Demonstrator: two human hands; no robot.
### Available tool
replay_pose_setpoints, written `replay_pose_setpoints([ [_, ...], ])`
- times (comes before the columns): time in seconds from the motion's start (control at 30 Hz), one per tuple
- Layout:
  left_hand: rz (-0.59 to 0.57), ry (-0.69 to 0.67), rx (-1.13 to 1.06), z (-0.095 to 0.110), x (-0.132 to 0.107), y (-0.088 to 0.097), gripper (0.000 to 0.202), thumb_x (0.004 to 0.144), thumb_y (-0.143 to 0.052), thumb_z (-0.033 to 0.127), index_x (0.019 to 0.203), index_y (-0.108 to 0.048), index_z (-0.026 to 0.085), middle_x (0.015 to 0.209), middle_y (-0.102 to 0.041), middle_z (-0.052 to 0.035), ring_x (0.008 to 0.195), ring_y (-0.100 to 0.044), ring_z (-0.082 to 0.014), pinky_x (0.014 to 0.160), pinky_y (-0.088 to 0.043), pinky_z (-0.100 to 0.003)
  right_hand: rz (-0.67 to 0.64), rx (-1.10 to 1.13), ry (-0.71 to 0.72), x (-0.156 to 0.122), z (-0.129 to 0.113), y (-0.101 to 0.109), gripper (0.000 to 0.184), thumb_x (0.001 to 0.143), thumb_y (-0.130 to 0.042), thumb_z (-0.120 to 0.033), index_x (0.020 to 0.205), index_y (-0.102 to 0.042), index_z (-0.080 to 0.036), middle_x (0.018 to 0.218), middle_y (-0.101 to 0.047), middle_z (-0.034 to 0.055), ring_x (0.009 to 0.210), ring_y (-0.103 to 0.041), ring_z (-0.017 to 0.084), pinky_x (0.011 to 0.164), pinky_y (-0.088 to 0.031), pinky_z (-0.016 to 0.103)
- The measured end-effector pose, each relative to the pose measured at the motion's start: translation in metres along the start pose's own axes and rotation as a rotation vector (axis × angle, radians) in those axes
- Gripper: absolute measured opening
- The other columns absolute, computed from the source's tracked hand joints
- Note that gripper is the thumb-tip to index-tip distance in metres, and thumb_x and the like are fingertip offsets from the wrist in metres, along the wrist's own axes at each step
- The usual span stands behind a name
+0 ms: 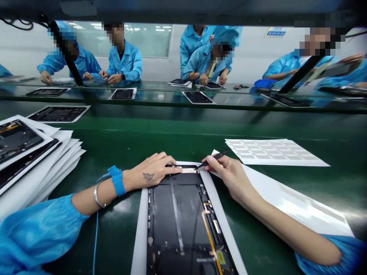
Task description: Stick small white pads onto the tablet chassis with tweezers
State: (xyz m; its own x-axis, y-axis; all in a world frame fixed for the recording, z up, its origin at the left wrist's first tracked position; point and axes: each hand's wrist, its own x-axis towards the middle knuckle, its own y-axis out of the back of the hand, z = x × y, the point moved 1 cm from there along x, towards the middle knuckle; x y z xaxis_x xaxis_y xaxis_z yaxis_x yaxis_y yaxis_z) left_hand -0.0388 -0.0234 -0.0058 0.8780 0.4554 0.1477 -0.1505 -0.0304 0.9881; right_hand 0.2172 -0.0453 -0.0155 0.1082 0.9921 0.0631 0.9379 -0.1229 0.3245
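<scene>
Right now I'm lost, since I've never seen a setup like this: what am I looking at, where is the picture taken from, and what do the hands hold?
This single picture comes from a camera worn on the person's head, looking down at their bare hands. The left hand lies on the top end of a dark electronic panel, and a blue strap circles that wrist. The right hand holds a thin black tool, its tip at the panel's top edge. Nearby lies a white sheet of small rectangles; a stack of panels sits on the green bench.
</scene>
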Motion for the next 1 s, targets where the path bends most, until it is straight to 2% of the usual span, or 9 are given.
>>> replay_pose_setpoints([
  [0.2,-0.048,0.012,0.037,0.002,0.000,0.005,0.047,0.096,-0.038,0.008,0.138,-0.050,0.027,0.129,-0.055,-0.0070,0.103,-0.048,-0.0213,0.087,-0.042,-0.034,0.024,0.074,0.002,0.004,0.003,0.002,0.056,0.068,-0.070,-0.073,0.078,-0.070,-0.018,0.069,-0.066,0.0038,0.071,-0.067,0.022,0.080,-0.055,0.039],
  [0.37,-0.120,-0.023,0.217,0.012,0.008,0.017,0.051,0.094,-0.041,0.008,0.142,-0.045,0.025,0.118,-0.057,-0.0089,0.092,-0.050,-0.0211,0.074,-0.042,-0.032,0.075,0.251,0.038,0.010,0.001,0.002,0.058,0.064,-0.075,-0.070,0.086,-0.071,-0.017,0.068,-0.066,0.0023,0.067,-0.064,0.018,0.076,-0.057,0.037],
  [0.5,-0.185,-0.034,0.345,0.024,0.025,0.023,0.055,0.095,-0.042,0.011,0.147,-0.038,0.029,0.107,-0.057,-0.0085,0.082,-0.053,-0.0207,0.063,-0.040,-0.030,0.043,0.298,0.061,0.013,0.003,0.003,0.058,0.068,-0.075,-0.067,0.096,-0.071,-0.017,0.076,-0.071,0.0060,0.075,-0.067,0.022,0.080,-0.057,0.041],
  [0.6,-0.178,-0.032,0.400,0.029,0.034,0.021,0.056,0.096,-0.041,0.013,0.148,-0.035,0.030,0.105,-0.057,-0.0090,0.079,-0.056,-0.0216,0.058,-0.041,-0.030,0.049,0.202,0.124,0.013,0.004,0.006,0.053,0.072,-0.071,-0.066,0.092,-0.070,-0.018,0.085,-0.072,0.0080,0.083,-0.068,0.025,0.084,-0.055,0.044],
  [0.7,-0.121,-0.019,0.377,0.026,0.030,0.015,0.045,0.096,-0.043,0.015,0.140,-0.046,0.024,0.100,-0.059,-0.0097,0.078,-0.058,-0.0213,0.060,-0.044,-0.031,0.065,-0.048,0.351,0.011,-0.004,0.011,0.042,0.087,-0.056,-0.061,0.088,-0.066,-0.021,0.094,-0.070,0.0074,0.090,-0.065,0.026,0.084,-0.052,0.041],
  [0.77,-0.081,-0.006,0.314,0.020,0.022,0.009,0.034,0.096,-0.045,0.015,0.128,-0.055,0.019,0.099,-0.062,-0.0099,0.081,-0.060,-0.0209,0.063,-0.047,-0.030,-0.021,-0.254,0.535,0.008,-0.014,0.011,0.031,0.096,-0.045,-0.048,0.090,-0.063,-0.023,0.093,-0.068,0.0073,0.088,-0.063,0.024,0.081,-0.049,0.038],
  [0.87,-0.005,0.016,0.187,0.010,0.008,0.002,0.026,0.093,-0.048,0.012,0.116,-0.060,0.017,0.105,-0.067,-0.0077,0.092,-0.063,-0.0200,0.071,-0.050,-0.029,-0.293,-0.598,0.761,0.008,-0.030,-0.001,0.020,0.096,-0.041,-0.025,0.090,-0.060,-0.022,0.087,-0.066,0.0085,0.082,-0.060,0.023,0.074,-0.044,0.036],
  [0.93,0.055,0.035,0.132,0.005,0.002,-0.002,0.025,0.091,-0.049,0.011,0.111,-0.062,0.017,0.105,-0.069,-0.0059,0.097,-0.064,-0.0193,0.075,-0.051,-0.029,-0.459,-0.799,0.841,0.011,-0.037,-0.013,0.018,0.092,-0.044,-0.015,0.087,-0.060,-0.021,0.086,-0.064,0.0087,0.082,-0.059,0.023,0.071,-0.040,0.034],
  [1.0,0.090,0.051,0.119,0.003,0.001,-0.004,0.024,0.089,-0.049,0.010,0.107,-0.064,0.017,0.102,-0.071,-0.0052,0.096,-0.064,-0.0191,0.074,-0.050,-0.028,-0.574,-0.936,0.848,0.015,-0.041,-0.025,0.016,0.089,-0.048,-0.010,0.082,-0.059,-0.020,0.085,-0.062,0.0077,0.082,-0.059,0.022,0.070,-0.037,0.033],
])
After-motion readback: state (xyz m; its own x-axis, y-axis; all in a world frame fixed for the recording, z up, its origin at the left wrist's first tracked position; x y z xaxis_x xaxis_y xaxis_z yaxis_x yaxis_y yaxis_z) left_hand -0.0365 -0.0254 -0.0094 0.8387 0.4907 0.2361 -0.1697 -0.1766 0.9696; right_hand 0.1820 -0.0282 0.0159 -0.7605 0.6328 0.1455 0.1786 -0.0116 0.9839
